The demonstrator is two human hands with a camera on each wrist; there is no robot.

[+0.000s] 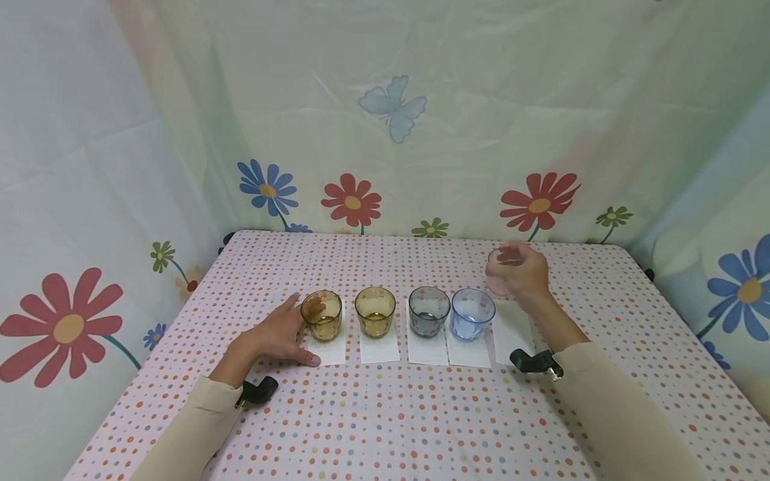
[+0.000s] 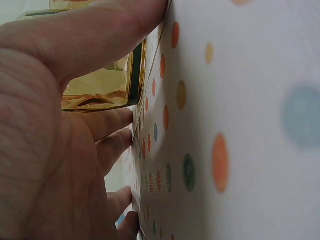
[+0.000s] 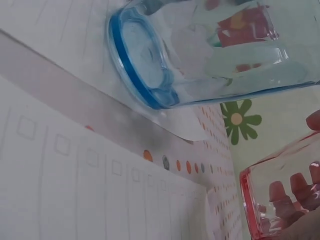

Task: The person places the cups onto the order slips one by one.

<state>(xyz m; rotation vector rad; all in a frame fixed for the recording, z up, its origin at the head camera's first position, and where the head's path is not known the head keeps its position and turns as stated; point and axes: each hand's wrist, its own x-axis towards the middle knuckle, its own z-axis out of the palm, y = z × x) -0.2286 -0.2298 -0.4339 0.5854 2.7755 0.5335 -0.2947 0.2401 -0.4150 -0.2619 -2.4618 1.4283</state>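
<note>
My left hand rests on the table with its fingers spread, around the near-left side of an amber glass. In the left wrist view, the thumb crosses in front of that amber glass and the fingertips reach the tabletop beyond it. My right hand holds a pink glass at the back right. Seen from the right wrist, fingers wrap behind the pink glass, which is close over the table. A blue glass stands upright just left of this hand.
Another amber glass and a grey glass stand in the same row, each on a white paper sheet. A further printed sheet lies under the right forearm. Behind the dotted tablecloth hangs a flowered curtain.
</note>
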